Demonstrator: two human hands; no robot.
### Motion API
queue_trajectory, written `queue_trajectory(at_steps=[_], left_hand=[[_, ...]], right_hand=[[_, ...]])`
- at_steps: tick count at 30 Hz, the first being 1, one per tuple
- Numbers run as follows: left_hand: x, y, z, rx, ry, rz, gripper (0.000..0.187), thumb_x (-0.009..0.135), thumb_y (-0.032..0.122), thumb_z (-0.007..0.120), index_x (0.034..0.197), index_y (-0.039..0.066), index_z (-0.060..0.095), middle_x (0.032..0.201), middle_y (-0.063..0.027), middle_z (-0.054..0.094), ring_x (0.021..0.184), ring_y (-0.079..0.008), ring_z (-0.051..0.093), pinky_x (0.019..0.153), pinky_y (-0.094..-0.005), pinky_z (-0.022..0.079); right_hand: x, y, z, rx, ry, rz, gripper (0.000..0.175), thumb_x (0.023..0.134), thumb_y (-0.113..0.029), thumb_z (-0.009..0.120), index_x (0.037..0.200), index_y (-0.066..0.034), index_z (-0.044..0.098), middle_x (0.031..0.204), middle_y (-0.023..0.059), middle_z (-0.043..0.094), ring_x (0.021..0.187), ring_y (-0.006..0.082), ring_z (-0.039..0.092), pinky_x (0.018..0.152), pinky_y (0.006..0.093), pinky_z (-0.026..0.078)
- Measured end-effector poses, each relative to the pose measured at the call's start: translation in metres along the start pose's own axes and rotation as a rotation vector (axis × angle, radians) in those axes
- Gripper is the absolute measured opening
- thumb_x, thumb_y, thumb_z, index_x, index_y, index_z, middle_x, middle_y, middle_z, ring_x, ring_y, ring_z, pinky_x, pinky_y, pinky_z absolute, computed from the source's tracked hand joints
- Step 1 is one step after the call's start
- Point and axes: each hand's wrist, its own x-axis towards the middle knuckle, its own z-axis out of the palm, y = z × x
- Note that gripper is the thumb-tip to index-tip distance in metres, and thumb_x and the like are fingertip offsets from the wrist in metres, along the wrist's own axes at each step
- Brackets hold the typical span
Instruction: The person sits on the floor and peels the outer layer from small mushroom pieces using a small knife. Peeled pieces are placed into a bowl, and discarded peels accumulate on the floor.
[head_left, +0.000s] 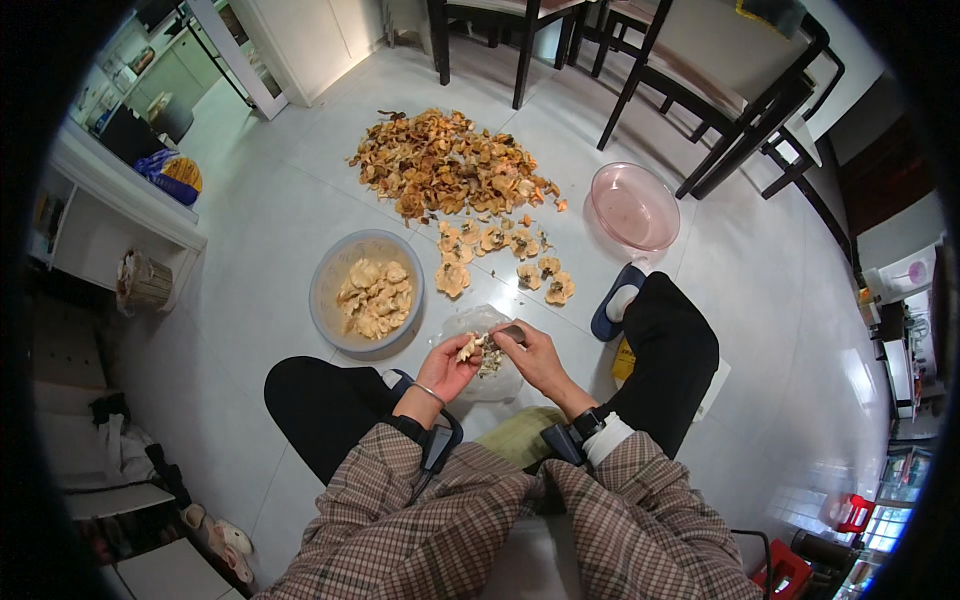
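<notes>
My left hand (447, 370) holds a pale yellow mushroom (470, 348) by its cap, over a clear plastic bag (495, 388) with dark and pale scraps in it. In my right hand (536, 360) is a small dark blade (513, 333), close to the mushroom's stem; its handle is hidden. Left of the bag, a grey-rimmed basin (318, 327) holds pale mushrooms (375, 296). Several mushrooms (453, 277) lie spread on the floor beyond the bag. Behind them is a large heap of orange-brown mushrooms (450, 165).
A pink translucent basin (636, 206) stands on the floor at the right, near dark-framed chairs (720, 60). My slippered foot (621, 300) is below it. A woven basket (142, 279) stands at the left, and pale shoes (225, 536) lie at the lower left.
</notes>
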Motion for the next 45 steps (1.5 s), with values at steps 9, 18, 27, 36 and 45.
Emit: queue_trajectory(at_steps=[9,18,27,36,45], left_hand=[[-0.001,-0.003,0.010,0.353,0.014,0.133,0.016,0.089,0.007,0.053,0.103,-0.002,0.055,0.094,-0.0070,0.058,0.079,-0.0148,0.057,0.071,-0.0252,0.048],[-0.005,-0.007,0.019,0.505,0.069,0.237,0.020,0.090,0.006,0.052,0.108,0.000,0.052,0.096,-0.0066,0.057,0.076,-0.0127,0.056,0.070,-0.0240,0.048],[0.002,0.002,0.000,-0.227,-0.103,-0.158,0.027,0.093,0.010,0.042,0.113,-0.008,0.046,0.094,-0.0136,0.053,0.067,-0.0130,0.048,0.062,-0.0240,0.045],[-0.008,0.001,0.009,-0.190,-0.108,-0.233,0.028,0.093,0.016,0.041,0.108,-0.006,0.049,0.088,-0.0100,0.050,0.060,-0.0082,0.043,0.056,-0.0213,0.038],[-0.011,0.000,0.009,-0.213,-0.318,-0.290,0.028,0.092,0.016,0.041,0.113,-0.001,0.047,0.087,-0.0118,0.051,0.047,-0.0070,0.037,0.046,-0.0204,0.036]], right_hand=[[0.001,-0.010,-0.005,0.010,0.032,0.033,0.022,0.090,-0.021,0.059,0.087,0.0010,0.058,0.070,0.0014,0.057,0.066,0.0062,0.049,0.061,0.0243,0.042],[0.004,-0.002,-0.010,-0.095,0.144,0.070,0.021,0.088,-0.021,0.059,0.086,0.0001,0.056,0.069,0.0027,0.059,0.064,0.0067,0.049,0.058,0.0253,0.043],[0.000,-0.010,-0.006,0.066,-0.021,0.051,0.019,0.090,-0.019,0.057,0.095,-0.0008,0.059,0.083,0.0028,0.064,0.078,0.0080,0.058,0.069,0.0241,0.046],[0.000,-0.021,-0.009,0.186,-0.183,0.017,0.019,0.092,-0.016,0.055,0.102,-0.0002,0.060,0.091,0.0048,0.065,0.087,0.0113,0.061,0.077,0.0256,0.049],[0.000,-0.022,-0.011,0.212,-0.118,0.069,0.018,0.092,-0.015,0.056,0.098,0.0011,0.060,0.096,0.0031,0.062,0.088,0.0079,0.055,0.077,0.0234,0.045]])
